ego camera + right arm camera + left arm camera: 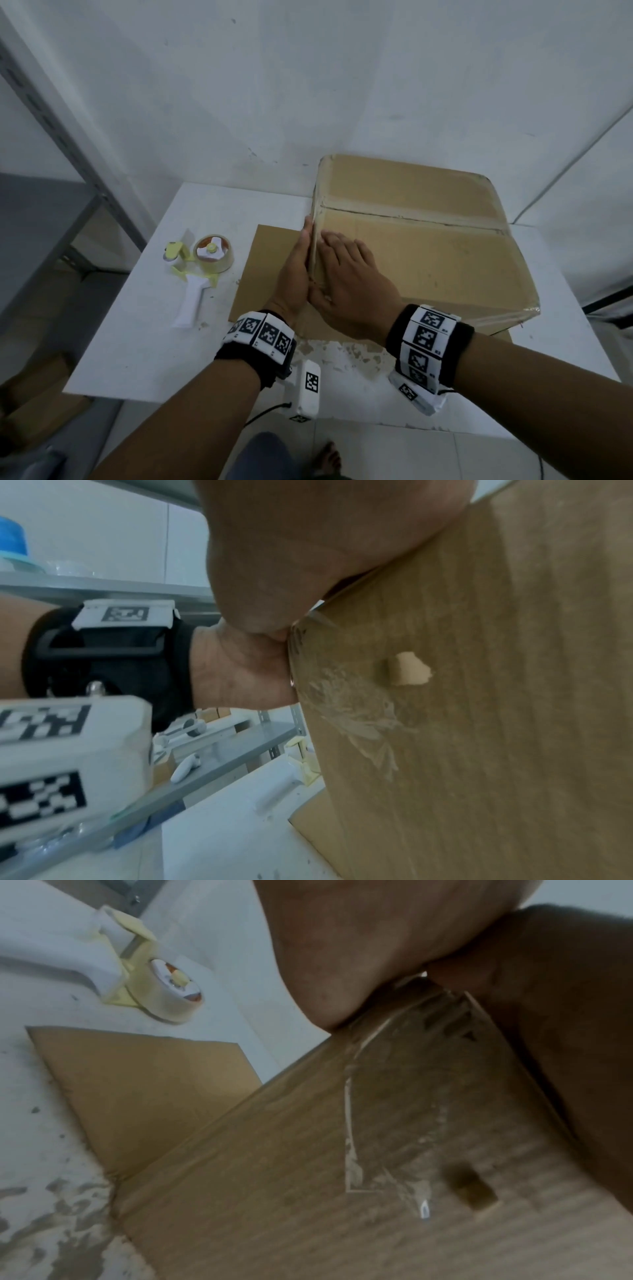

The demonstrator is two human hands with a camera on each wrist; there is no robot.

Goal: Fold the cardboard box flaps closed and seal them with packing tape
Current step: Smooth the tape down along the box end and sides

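Large brown cardboard box [421, 246] sits on the white table [212, 212], top flaps folded shut, seam between them running across the top, shiny clear tape along it. Box rests on a flat brown cardboard sheet [270, 253] that sticks out on the box's left side.

Left hand [296, 274] lies flat against the box's left wall at the top edge, fingers [308, 228] straight and together, pressing, nothing gripped. Right hand [352, 277] lies palm-down on the box top just inside that same left edge, fingers [334, 241] straight and slightly spread, pressing the near flap, nothing gripped. The two hands touch at the thumbs over the box's edge.

White-and-yellow handheld tape dispenser [198, 270] with a clear tape roll lies on the table left of the box, beyond the cardboard sheet, well apart from both hands.

Left wrist view: old torn tape residue [387, 1123] on the box wall. Grey metal shelving [68, 164] stands left of the table.
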